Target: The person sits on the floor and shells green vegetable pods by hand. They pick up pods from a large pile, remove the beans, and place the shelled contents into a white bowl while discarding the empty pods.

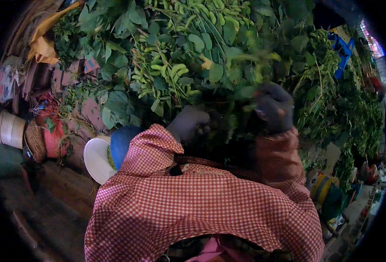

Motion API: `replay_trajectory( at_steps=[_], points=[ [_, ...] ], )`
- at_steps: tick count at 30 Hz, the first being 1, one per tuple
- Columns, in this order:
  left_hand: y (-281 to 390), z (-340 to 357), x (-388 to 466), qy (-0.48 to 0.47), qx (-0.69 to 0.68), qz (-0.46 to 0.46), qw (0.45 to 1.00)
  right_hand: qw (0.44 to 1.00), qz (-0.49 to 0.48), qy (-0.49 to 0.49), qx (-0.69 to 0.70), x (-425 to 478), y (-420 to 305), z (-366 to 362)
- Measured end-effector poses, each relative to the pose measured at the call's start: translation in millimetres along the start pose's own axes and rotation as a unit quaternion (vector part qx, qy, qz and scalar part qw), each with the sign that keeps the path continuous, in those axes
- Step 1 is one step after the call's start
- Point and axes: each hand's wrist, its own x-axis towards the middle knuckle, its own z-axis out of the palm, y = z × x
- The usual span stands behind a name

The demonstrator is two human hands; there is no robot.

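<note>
My right hand (274, 107), in a dark glove, is curled shut at the near edge of a heap of green bean plants. A motion-blurred bean plant (253, 60) rises from it, and its stem at the fingers is hard to make out. My left hand (189, 121), also gloved, is blurred and partly curled in front of my chest. What its fingers hold, if anything, is too dark to see. Plump green pods (170, 72) cluster on stalks just beyond the left hand. By my left elbow a white bucket (93, 159) leans, with green pods (111, 159) inside.
Leafy stalks (353, 114) also pile up on the right. A blue plastic bag (343, 54) lies among them. At left are a pale bucket (11, 129), a woven basket (35, 140), a red bag (52, 131) and broken bricks (93, 111). A striped yellow object (322, 188) stands near my right elbow.
</note>
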Motion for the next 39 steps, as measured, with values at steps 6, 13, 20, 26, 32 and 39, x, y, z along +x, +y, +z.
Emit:
replay_trajectory(
  at_steps=[6,13,20,26,32,39],
  points=[
    [10.3,-47.3,-42.3,-0.005,0.118,0.385,0.915,0.892,-0.212,0.217,-0.334,-58.0,-9.4,-160.9],
    [-17.2,-167.8,-140.6,-0.070,-0.280,0.369,0.884,0.715,0.301,0.129,-0.617,-202.9,9.7,-311.5],
    [-141.6,-269.9,-205.3,0.334,-0.338,0.262,0.840,0.731,0.465,0.122,-0.484,-271.0,44.8,-285.9],
    [-195.2,-281.1,-209.5,0.609,0.008,0.013,0.793,0.937,0.277,0.192,-0.094,-201.3,2.8,-172.6],
    [-144.4,-250.7,-184.1,0.613,0.254,0.081,0.744,0.956,0.153,-0.143,-0.203,-162.2,39.9,-1.2],
    [-7.5,-142.5,-150.8,0.473,0.161,0.320,0.805,0.948,0.244,-0.168,-0.116,-119.6,48.7,33.1]
  ],
)
